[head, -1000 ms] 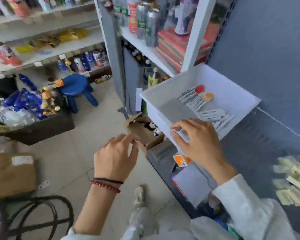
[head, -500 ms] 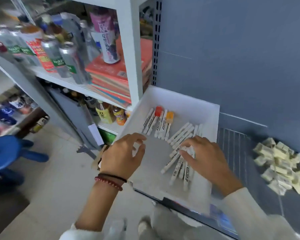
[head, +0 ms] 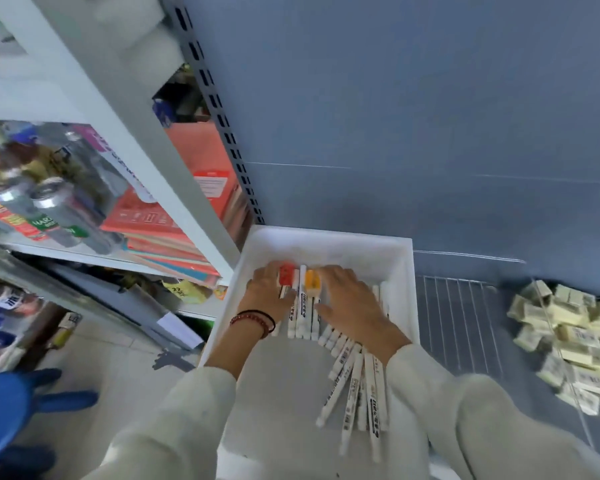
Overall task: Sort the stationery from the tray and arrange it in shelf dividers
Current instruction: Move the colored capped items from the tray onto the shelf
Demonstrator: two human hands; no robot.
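— Both hands are down in the tray, then. Holding what?

— Nothing, as far as I can see. Left hand (head: pixel 267 289) lies flat, fingers straight and spread, on the left end of a row of pens (head: pixel 303 317), fingertips beside the red cap (head: pixel 286 275). Right hand (head: pixel 354 306) is flat too, fingers spread over the pens by the orange cap (head: pixel 311 280), thumb stuck out to the side. Neither curls round a pen; they press down and seem to herd the row together.

— Where are the pens?

— All inside the white tray (head: pixel 326 233). One row lies side by side between the hands. A looser bunch (head: pixel 357 382) fans out nearer the person, below the right wrist.

— How far along is the sorting?

— Early, I'd judge. No pen shows outside the tray, and none lies on the wire rack (head: pixel 454 306) just right of it. Further right, a heap of erasers (head: pixel 568 334) sits on the blue shelf, jumbled rather than lined up. Whether a divider bounds it, I cannot tell.

— So what's left?

— Most of it: pens across, erasers tidied.
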